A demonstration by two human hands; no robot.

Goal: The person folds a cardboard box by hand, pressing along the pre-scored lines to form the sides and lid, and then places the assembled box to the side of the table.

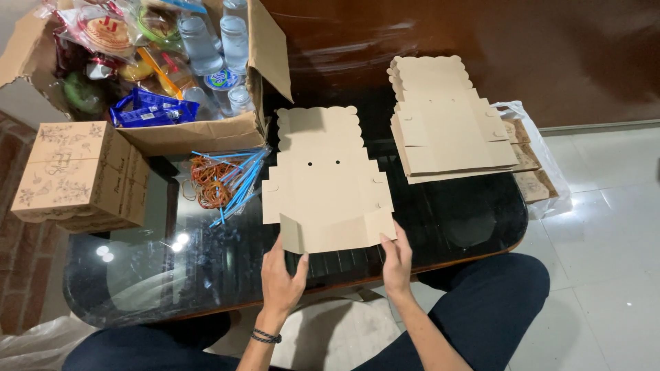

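Observation:
A flat brown cardboard box blank (326,182) with a scalloped far edge lies on the black glass table (206,268). My left hand (282,278) touches its near left flap, which is bent upward. My right hand (397,257) presses the near right corner of the same blank, fingers on the folded edge. A dark braided band sits on my left wrist. Both hands rest at the table's near edge, above my dark trousers.
A stack of flat blanks (447,120) lies at the right. A bag with more printed cardboard (533,161) hangs past the table's edge. A folded printed box (79,175) stands left. An open carton (158,69) holds snacks and water cups. Blue straws and rubber bands (223,178) lie nearby.

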